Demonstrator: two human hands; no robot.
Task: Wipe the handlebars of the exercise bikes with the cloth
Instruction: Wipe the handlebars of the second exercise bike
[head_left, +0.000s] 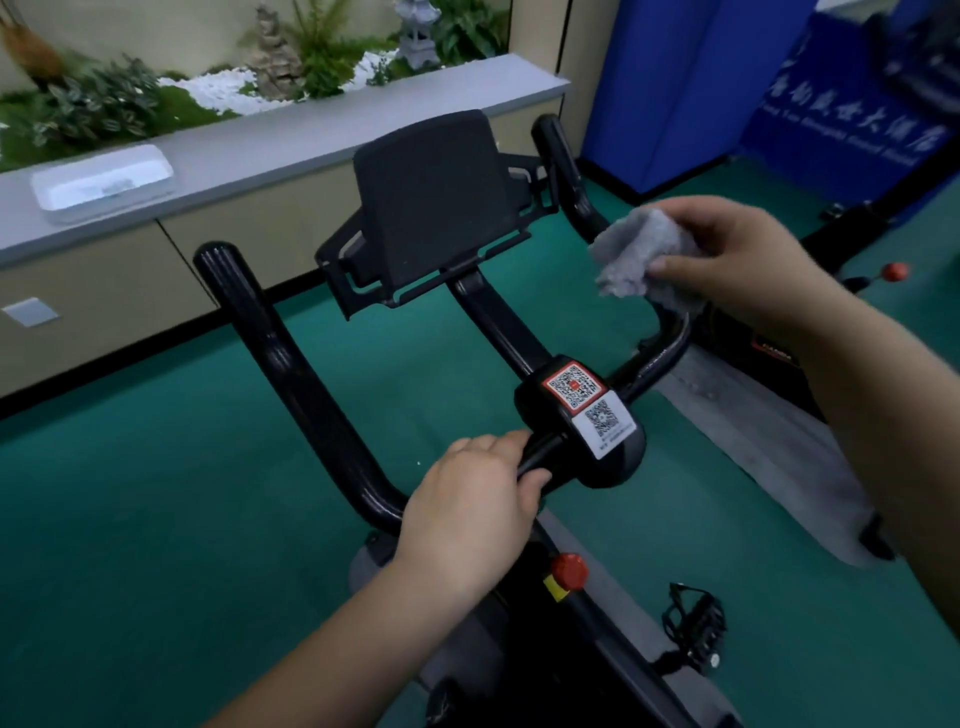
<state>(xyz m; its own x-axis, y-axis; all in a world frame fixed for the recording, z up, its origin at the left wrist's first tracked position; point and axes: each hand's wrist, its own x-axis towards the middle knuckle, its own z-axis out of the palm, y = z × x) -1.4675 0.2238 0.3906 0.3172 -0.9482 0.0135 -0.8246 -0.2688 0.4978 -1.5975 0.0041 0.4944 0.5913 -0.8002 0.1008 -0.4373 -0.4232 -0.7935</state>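
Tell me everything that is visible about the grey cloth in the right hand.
The grey fuzzy cloth looks soft, like microfibre or fleece, and is bunched into a loose wad with folds. The right hand holds it, thumb pressing on its near side and fingers curled over its top. It sits over the right arm of the glossy black handlebar, covering that part of the bar; whether it presses on the bar cannot be told. A corner hangs toward the left. No stains are visible.

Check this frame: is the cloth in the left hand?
No, the right hand holds the grey cloth over the right handlebar, while the left hand grips the crossbar by the QR-code stickers.
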